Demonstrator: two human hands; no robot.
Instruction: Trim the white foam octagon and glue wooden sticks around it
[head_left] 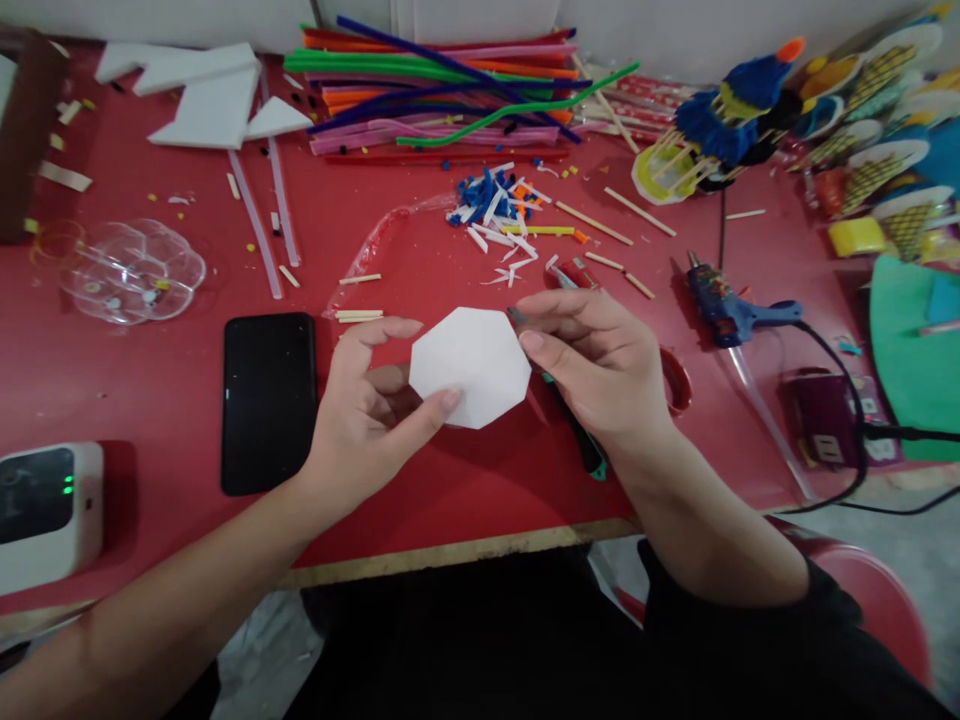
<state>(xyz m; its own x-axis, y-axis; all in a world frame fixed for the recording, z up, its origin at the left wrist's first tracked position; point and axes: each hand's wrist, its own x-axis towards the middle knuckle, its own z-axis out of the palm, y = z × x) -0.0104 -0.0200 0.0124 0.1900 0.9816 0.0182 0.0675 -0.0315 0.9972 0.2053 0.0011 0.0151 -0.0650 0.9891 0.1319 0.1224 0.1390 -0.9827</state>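
Note:
A white octagonal piece (pixel 472 360), flat and many-sided, is pinched at its lower edge between the thumb and fingers of my left hand (pixel 367 400). My right hand (pixel 592 350) is closed in a pinch at the piece's upper right edge. A small dark tip shows at those fingertips; what it belongs to cannot be made out. Below my right hand a black and green cutter knife (pixel 581 435) lies on the table, partly covered. Scissors with red handles (pixel 677 380) are partly hidden behind that wrist.
On the red table (pixel 360 545) lie a phone (pixel 268 405), a blue glue gun (pixel 731 305) with its cord, and a pile of scraps (pixel 495 205). Colourful pipe cleaners (pixel 450 90) and white foam offcuts (pixel 210 95) are at the back. A clear flower-shaped tray (pixel 135 270) sits left.

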